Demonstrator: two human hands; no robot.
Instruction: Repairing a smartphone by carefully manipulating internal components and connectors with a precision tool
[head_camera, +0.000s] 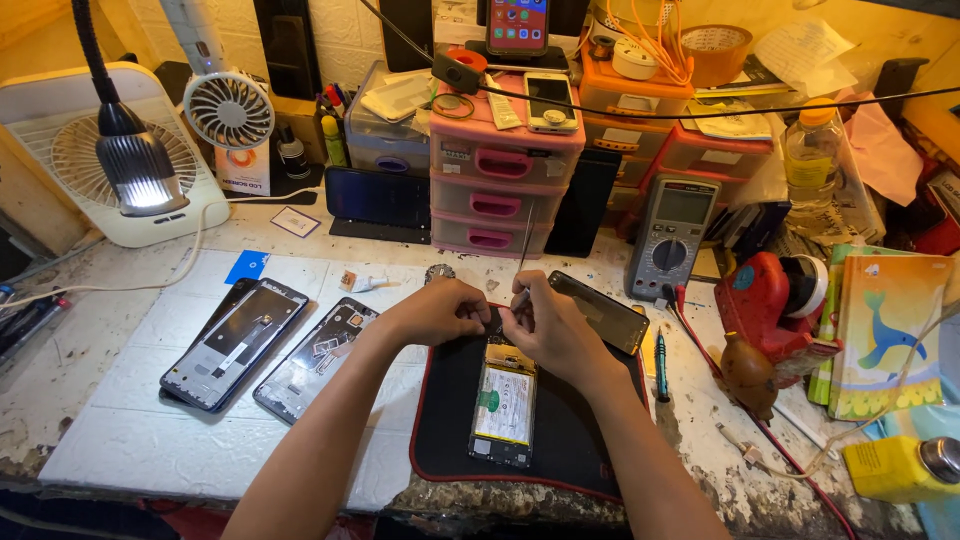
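Hands: left hand (440, 310) and right hand (548, 325) close together, right pinching thin tweezers (524, 245) over opened phone (503, 400) on black mat (570, 440).
Left side: 2 phone frames (270, 345) lie apart on white pad.
Right side: screwdriver (660, 365), red tape dispenser (765, 300).
Behind: multimeter (670, 235), pink drawers (495, 170), desk lamp (140, 165).

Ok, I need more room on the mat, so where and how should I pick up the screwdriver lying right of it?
Probably by its teal handle, the thicker upper part, pinched across its width from above. The screwdriver lies flat on the table, roughly straight up and down in view, between the black mat and a red cable; the right side is crowded.
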